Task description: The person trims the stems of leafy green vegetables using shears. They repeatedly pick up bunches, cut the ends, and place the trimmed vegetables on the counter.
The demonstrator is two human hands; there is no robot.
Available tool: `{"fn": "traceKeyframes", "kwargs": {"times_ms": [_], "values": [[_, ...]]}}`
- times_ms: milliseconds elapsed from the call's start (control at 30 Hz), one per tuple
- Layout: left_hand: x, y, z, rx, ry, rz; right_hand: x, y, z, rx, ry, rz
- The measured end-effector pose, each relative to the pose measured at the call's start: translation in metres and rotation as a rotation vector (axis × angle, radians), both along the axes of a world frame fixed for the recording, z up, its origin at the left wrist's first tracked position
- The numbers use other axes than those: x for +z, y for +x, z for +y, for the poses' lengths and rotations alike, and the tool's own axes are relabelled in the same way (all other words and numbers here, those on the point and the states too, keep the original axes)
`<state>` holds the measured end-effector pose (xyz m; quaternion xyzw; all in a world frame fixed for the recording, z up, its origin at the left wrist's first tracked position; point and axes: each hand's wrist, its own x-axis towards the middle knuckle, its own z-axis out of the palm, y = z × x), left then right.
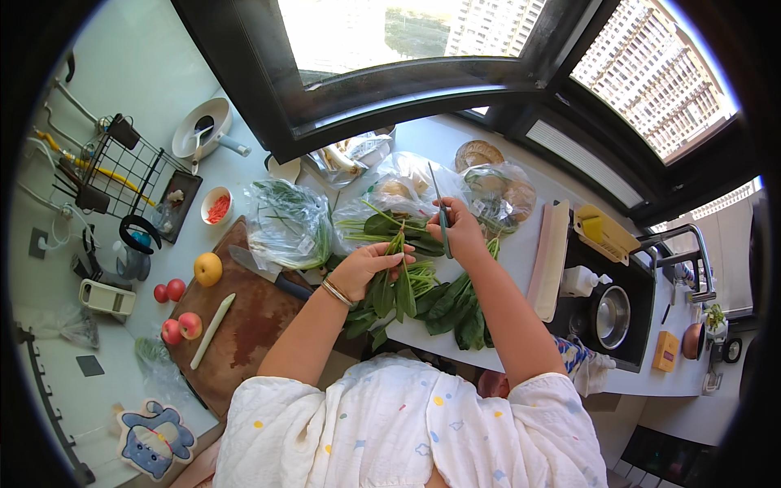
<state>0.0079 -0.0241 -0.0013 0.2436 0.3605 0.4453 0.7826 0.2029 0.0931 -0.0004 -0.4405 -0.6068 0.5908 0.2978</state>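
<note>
My left hand (366,269) grips a small bunch of leafy greens (393,290) near its stems, the leaves hanging down. To its right, my right hand (456,230) holds a pair of scissors (442,213), blades pointing up and away from me; how far they are parted is unclear. Beneath and between the hands lie more greens with cut-looking stems (424,274). Another pile of broad dark leaves (467,311) rests at the counter's near edge, partly behind my right forearm. Beyond the hands sits a clear plastic bag (399,174) with round produce inside.
Left are a wooden cutting board (256,329) with a kitchen knife (262,268), a pale green stalk (212,331) and a yellow fruit (208,269). A bag of green onions (290,226) lies beside it. At right is a dark sink (637,317) holding a metal pot (612,317).
</note>
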Motion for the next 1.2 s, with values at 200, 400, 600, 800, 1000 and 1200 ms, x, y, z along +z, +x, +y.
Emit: {"fn": "traceKeyframes", "kwargs": {"times_ms": [200,400,600,800,1000,1200], "values": [[-0.004,-0.011,-0.003,0.121,-0.133,-0.200,-0.021,-0.024,0.011,0.045,0.068,-0.203],[-0.021,-0.022,-0.002,0.131,-0.150,-0.392,-0.024,-0.022,0.018,0.057,0.229,-0.373],[-0.023,-0.022,0.009,0.079,-0.125,-0.442,-0.015,-0.015,0.019,0.197,0.165,-0.440],[-0.026,-0.019,0.019,0.175,-0.018,-0.073,0.014,-0.007,-0.004,0.348,0.236,-0.411],[-0.035,-0.012,0.027,0.269,0.255,0.489,0.024,-0.006,-0.010,0.492,0.183,-0.536],[-0.033,-0.009,0.026,0.233,0.336,0.679,0.024,-0.010,-0.012,0.504,0.175,-0.535]]}}
